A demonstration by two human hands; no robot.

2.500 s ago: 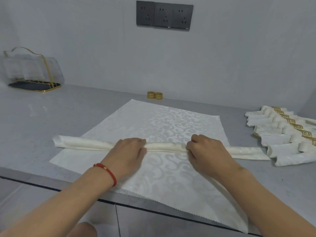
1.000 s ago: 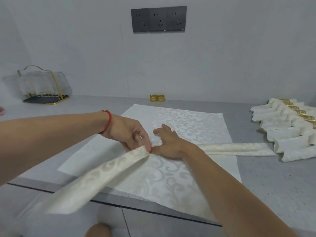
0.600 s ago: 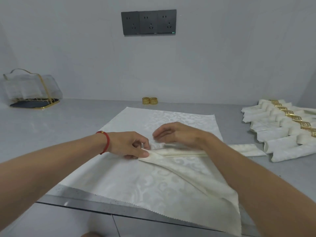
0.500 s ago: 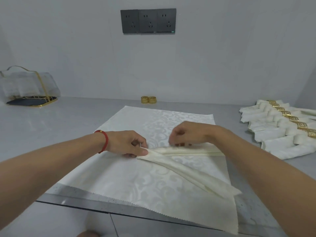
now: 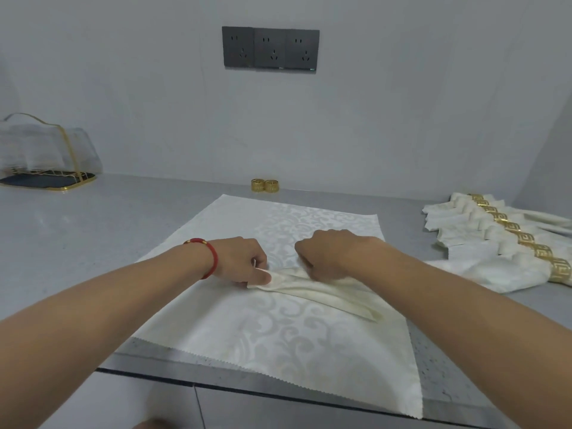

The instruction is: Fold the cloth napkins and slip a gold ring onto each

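Note:
A rolled cream napkin strip lies folded in half on a flat, spread-out cream napkin on the grey counter. My left hand, with a red bracelet at the wrist, pinches the strip's folded end. My right hand has its fingers curled down onto the strip just right of the fold. Two gold rings stand side by side at the back of the counter, beyond the flat napkin.
A row of several folded napkins with gold rings lies at the right. A clear holder with a gold frame stands at the far left by the wall. The counter's front edge runs just below the flat napkin.
The long rolled strip was lifted at its left end and folded over to the right. Both hands have since drawn together at the fold, the right one moving left along the strip.

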